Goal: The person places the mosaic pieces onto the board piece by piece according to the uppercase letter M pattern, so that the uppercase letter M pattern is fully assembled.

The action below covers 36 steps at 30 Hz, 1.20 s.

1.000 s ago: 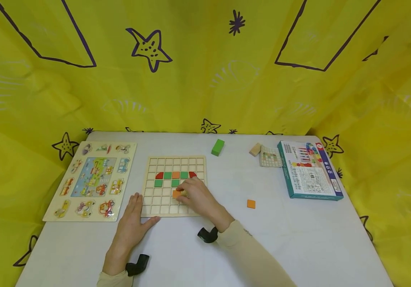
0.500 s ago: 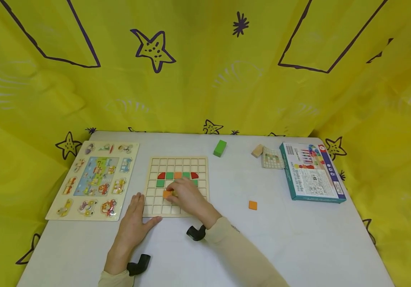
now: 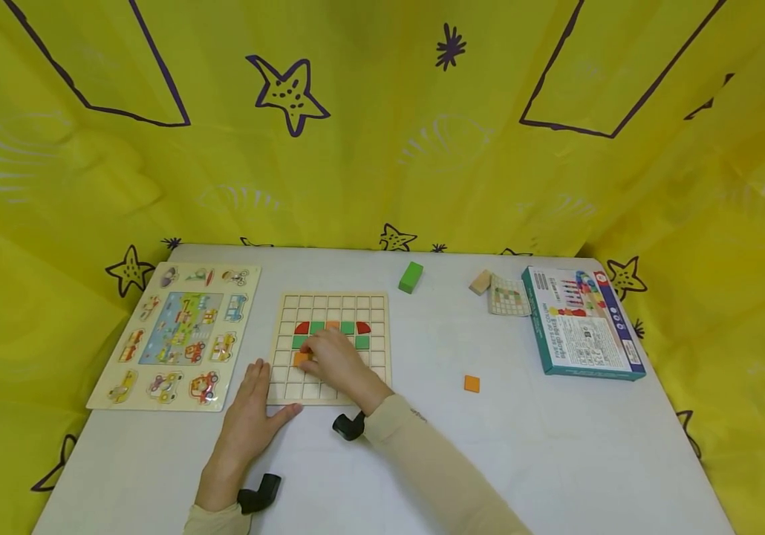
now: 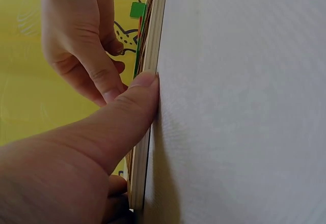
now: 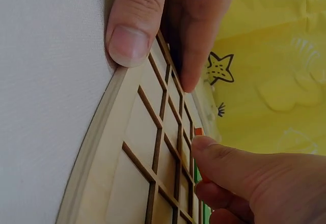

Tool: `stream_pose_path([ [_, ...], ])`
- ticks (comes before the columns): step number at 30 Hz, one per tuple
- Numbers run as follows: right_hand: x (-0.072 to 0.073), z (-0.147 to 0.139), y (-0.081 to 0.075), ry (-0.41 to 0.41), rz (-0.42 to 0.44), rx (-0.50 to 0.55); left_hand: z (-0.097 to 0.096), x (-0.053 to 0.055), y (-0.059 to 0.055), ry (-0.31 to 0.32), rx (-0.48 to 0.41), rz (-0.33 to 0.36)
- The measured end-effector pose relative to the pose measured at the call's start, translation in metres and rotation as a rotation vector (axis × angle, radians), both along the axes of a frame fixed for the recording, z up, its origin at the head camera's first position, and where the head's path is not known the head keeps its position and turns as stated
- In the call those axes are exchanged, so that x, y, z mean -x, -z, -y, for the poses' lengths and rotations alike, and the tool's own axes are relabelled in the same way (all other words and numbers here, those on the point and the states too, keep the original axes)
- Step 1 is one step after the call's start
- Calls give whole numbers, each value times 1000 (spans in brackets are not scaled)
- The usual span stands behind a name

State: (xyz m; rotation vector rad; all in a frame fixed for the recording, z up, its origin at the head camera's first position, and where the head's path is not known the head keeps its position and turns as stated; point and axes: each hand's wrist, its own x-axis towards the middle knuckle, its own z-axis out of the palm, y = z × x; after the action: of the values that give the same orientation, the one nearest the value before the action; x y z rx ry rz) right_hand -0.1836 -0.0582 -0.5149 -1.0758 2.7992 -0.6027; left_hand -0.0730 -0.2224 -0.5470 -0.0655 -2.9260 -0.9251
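A wooden grid board (image 3: 329,399) lies on the table, with red quarter-round, green and orange tiles in its upper rows. My right hand (image 3: 339,365) pinches an orange square tile (image 3: 301,359) over the board's left part, below the left green tile (image 3: 298,342). In the right wrist view the thumb (image 5: 224,163) covers most of that tile. My left hand (image 3: 246,416) rests with straight fingers along the board's left edge. Its thumb (image 4: 135,99) presses the front edge near the corner. Some of the middle tiles are hidden behind the right hand.
A vehicle puzzle board (image 3: 175,338) lies at the left. A green block (image 3: 411,277) stands at the back, with a plain wooden block (image 3: 480,281) and a pattern card (image 3: 509,296) beside a boxed set (image 3: 583,323). One loose orange tile (image 3: 472,383) lies right of the grid board.
My right hand has moved left across the grid board with the orange tile, uncovering the green tile at the right. The left hand keeps its place at the board's edge.
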Motion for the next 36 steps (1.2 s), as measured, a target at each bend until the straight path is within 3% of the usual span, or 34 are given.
stream_pose_path([
  [6, 3, 6, 5, 17, 2, -19, 0, 0, 1, 7, 10, -37],
  [24, 2, 14, 8, 81, -22, -49, -1, 1, 0, 10, 1, -18],
  [30, 1, 4, 7, 96, 38, 29, -1, 0, 0, 1, 5, -8],
  [36, 0, -24, 5, 119, 54, 119, 1, 0, 0, -4, 2, 34],
])
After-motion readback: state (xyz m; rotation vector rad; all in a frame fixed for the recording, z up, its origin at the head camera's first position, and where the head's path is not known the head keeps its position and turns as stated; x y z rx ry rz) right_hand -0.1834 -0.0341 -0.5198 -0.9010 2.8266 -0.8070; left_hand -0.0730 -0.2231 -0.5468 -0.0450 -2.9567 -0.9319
